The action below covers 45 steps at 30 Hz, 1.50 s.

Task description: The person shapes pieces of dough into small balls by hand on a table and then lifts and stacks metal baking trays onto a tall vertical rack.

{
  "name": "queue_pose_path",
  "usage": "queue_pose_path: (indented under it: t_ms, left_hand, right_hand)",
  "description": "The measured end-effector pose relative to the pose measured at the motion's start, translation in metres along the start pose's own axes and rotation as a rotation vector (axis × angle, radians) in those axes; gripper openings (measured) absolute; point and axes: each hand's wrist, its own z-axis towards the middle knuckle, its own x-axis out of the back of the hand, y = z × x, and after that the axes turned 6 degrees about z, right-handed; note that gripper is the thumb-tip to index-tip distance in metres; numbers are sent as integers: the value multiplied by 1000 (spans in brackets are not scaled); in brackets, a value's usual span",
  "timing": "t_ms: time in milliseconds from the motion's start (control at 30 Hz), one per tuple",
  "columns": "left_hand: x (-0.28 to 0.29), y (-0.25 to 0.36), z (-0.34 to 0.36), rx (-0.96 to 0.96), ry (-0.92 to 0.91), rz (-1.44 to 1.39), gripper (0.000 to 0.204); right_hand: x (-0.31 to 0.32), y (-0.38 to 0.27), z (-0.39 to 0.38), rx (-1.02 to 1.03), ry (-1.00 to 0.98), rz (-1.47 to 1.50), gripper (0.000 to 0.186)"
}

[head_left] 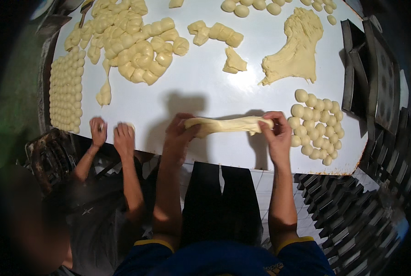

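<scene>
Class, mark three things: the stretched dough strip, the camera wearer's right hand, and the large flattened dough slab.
Dough strip (230, 124), head view: halfway along its length.
Wearer's right hand (279, 136), head view: middle of the hand.
Dough slab (296, 51), head view: middle of its upper surface.

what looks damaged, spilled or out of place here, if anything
The white table looks worn: brown, rust-like marks line its edge at the near right corner. Also, a dough tail trails from the piled dough at upper left, unlike the neat dough balls beside it. Nothing looks spilled.
</scene>
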Motion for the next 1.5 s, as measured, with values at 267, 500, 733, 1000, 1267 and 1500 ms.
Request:
queue_pose_path:
  t_ms: [267, 500, 733, 1000, 1267, 1500]
  left_hand:
    - [-5, -29, -19, -212, 51, 447, 21]
    - [-58, -76, 34, -894, 291, 1363, 19]
    - [-10, -135, -14, -886, 212, 1337, 19]
    - [-59, -108, 29, -759, 377, 1304, 15]
    - [-7, -98, 28, -937, 501, 1432, 22]
    - [-50, -140, -12, -908, 312, 1372, 18]
  right_hand:
    - [56, -4, -41, -17, 1, -111, 14]
    - [10, 57, 4, 462, -85, -715, 15]
    - [31, 92, -49, 598, -394, -711, 17]
    - [-35, 83, 2, 583, -102, -767, 16]
    - [32, 76, -3, 610, -105, -902, 16]
    - [-16, 95, -43, 610, -219, -728, 17]
